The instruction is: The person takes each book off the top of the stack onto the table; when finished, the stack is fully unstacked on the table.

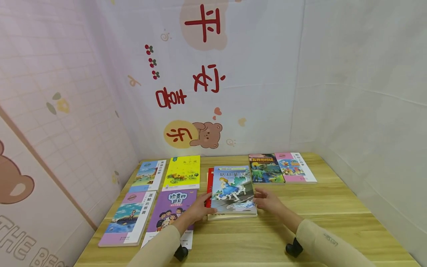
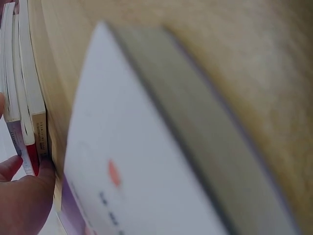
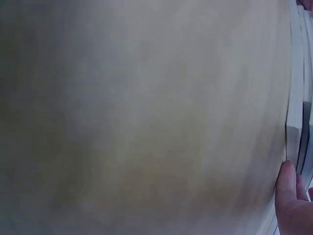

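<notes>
A small stack of books lies at the middle of the table, with a Grimm's tales book point(image 1: 233, 189) on top. Its cover shows a figure in a blue dress. A red-covered book point(image 1: 209, 181) sticks out on the left beneath it, and pale page edges show at the front. My left hand point(image 1: 197, 210) rests against the stack's left side, thumb near the front corner. On the opposite side, my right hand point(image 1: 268, 200) touches the right edge with its fingertips. In the left wrist view, the thumb point(image 2: 24, 203) lies at the spines of the stacked books.
On the left lie a yellow book point(image 1: 183, 172), a purple book point(image 1: 176, 207), a blue-covered book point(image 1: 145, 176) and a pink-and-white book point(image 1: 125, 218). A dark green book point(image 1: 267, 168) and another pink-and-white book point(image 1: 295, 167) lie at the back right. White cloth walls point(image 1: 260, 92) border the table.
</notes>
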`<state>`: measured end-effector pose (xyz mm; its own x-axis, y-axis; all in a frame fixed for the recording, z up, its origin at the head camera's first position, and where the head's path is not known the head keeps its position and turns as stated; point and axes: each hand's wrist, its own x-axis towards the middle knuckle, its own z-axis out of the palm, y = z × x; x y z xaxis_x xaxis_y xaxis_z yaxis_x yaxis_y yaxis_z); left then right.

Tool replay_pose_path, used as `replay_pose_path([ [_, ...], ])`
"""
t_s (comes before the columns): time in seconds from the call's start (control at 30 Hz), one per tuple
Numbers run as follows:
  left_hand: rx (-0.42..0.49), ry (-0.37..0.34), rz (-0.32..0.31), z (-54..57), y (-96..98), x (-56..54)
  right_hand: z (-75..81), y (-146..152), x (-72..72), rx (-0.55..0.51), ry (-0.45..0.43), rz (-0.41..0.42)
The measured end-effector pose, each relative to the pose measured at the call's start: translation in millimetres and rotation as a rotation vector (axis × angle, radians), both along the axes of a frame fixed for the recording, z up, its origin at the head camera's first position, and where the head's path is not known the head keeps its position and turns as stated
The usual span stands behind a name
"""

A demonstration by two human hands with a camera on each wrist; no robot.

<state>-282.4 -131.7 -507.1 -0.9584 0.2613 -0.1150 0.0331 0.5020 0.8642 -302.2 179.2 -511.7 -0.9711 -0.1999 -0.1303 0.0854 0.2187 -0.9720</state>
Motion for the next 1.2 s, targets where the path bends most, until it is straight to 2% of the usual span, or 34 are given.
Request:
replay_pose_path([
  [0.2, 0.084, 0.0, -0.029, -1.6, -3.4, -0.2, -6.4, -1.0, 2.2, -0.001, 0.004, 0.008],
  [0.37, 0.135, -0.008, -0.045, -3.3, -5.3, -1.9, -4.6, -3.4, 2.5, -0.003, 0.007, 0.01],
  [0.83, 0.066, -0.035, -0.013, 1.0, -1.7, 1.0, -4.6, -1.8, -1.3, 0.039, -0.034, -0.076],
  [1.2, 0.072, -0.025, -0.006, -4.1, -3.1, 0.0, -3.2, -3.5, -6.2, 0.044, -0.075, -0.074],
])
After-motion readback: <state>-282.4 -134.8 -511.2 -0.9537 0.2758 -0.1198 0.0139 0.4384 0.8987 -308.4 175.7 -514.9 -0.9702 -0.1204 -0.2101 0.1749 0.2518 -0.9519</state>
